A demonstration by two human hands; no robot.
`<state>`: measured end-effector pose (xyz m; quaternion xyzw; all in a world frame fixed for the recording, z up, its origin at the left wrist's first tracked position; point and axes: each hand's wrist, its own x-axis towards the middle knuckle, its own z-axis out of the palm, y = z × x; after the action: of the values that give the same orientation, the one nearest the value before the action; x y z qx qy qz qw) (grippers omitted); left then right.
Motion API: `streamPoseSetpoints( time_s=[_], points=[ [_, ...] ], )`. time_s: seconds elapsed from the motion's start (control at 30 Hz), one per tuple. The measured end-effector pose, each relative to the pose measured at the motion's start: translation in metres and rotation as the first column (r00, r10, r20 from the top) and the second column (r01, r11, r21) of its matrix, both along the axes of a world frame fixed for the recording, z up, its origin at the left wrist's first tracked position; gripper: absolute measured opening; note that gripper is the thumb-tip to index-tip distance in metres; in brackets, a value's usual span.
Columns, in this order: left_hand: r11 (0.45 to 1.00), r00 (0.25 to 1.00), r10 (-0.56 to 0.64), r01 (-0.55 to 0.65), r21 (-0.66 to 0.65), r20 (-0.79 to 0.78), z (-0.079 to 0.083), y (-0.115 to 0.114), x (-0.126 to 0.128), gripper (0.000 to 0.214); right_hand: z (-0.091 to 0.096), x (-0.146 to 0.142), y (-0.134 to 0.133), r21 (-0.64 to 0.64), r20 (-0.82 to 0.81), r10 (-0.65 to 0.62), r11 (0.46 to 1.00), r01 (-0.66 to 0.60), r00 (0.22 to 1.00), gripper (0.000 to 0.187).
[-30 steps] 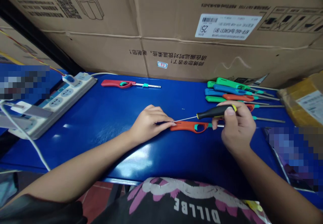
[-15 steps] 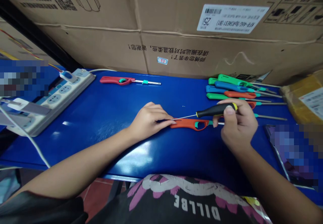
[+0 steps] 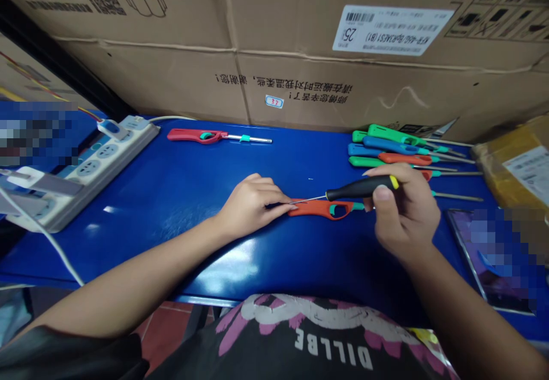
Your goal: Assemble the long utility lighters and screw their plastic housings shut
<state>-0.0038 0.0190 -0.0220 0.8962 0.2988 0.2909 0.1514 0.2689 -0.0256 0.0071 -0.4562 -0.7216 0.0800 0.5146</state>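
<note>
An orange gas lighter [image 3: 315, 207] with a teal trigger lies on the blue table in front of me. My left hand [image 3: 257, 206] pinches the left end of its handle between thumb and fingers. In my right hand [image 3: 405, 211] is a screwdriver [image 3: 355, 187] with a black and yellow handle, held at a low slant. Its thin shaft points left, and the tip meets the lighter's handle right beside my left fingertips. My right hand covers most of the lighter's metal tube.
A red lighter [image 3: 197, 135] lies at the back left. Several green, blue and orange lighters [image 3: 398, 146] are heaped at the back right. A power strip [image 3: 98, 166] with cables stands left, a tablet-like device [image 3: 472, 254] right. A large cardboard box [image 3: 291, 66] walls the back.
The screwdriver's handle has shifted slightly left, and less of its shaft shows. My right fingers have changed position around it. My left hand still holds the lighter.
</note>
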Motion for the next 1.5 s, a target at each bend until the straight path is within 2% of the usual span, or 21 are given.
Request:
streamPoseSetpoints(
  time_s=[0.1, 0.17, 0.23, 0.3, 0.37, 0.43, 0.5, 0.57, 0.87, 1.5],
  points=[
    [1.0, 0.999, -0.007, 0.007, 0.0, -0.042, 0.0, -0.001, -0.001, 0.019, 0.022, -0.001, -0.001, 0.121, 0.245, 0.065, 0.988, -0.097, 0.967, 0.026],
    [1.0, 0.998, -0.014, 0.014, 0.001, -0.054, 0.001, -0.002, -0.001, 0.018, 0.035, -0.003, -0.002, 0.126, 0.338, 0.117, 0.978, -0.168, 0.934, 0.029],
    [1.0, 0.999, -0.019, 0.019, 0.006, -0.035, 0.003, -0.003, 0.0, 0.018, 0.043, -0.007, -0.005, 0.089, 0.356, 0.173, 0.972, -0.218, 0.918, 0.031],
    [1.0, 0.999, -0.027, 0.027, -0.003, 0.024, 0.006, -0.004, 0.001, 0.016, 0.047, -0.012, -0.007, 0.018, 0.274, 0.207, 0.975, -0.221, 0.939, 0.028],
    [0.999, 0.994, -0.03, 0.035, -0.04, 0.108, 0.008, -0.005, 0.003, 0.015, 0.047, -0.017, -0.008, -0.096, 0.087, 0.211, 0.975, -0.203, 0.974, 0.023],
    [0.995, 0.983, -0.014, 0.031, -0.091, 0.183, 0.011, -0.005, 0.004, 0.013, 0.046, -0.023, -0.006, -0.197, -0.114, 0.188, 0.958, -0.208, 0.975, 0.019],
    [0.992, 0.974, 0.01, 0.019, -0.124, 0.228, 0.012, -0.006, 0.005, 0.011, 0.045, -0.027, -0.001, -0.23, -0.232, 0.187, 0.943, -0.24, 0.955, 0.02],
    [0.991, 0.97, 0.016, 0.017, -0.132, 0.243, 0.013, -0.007, 0.005, 0.01, 0.043, -0.03, 0.004, -0.225, -0.283, 0.191, 0.939, -0.258, 0.94, 0.02],
    [0.988, 0.97, -0.022, 0.058, -0.142, 0.242, 0.014, -0.007, 0.006, 0.014, 0.03, -0.024, 0.013, -0.231, -0.445, 0.176, 0.925, -0.303, 0.878, 0.022],
    [0.993, 0.979, -0.015, 0.039, -0.114, 0.201, 0.009, -0.004, 0.005, 0.012, 0.026, -0.03, 0.012, -0.243, -0.446, 0.048, 0.955, -0.173, 0.894, 0.024]
  ],
)
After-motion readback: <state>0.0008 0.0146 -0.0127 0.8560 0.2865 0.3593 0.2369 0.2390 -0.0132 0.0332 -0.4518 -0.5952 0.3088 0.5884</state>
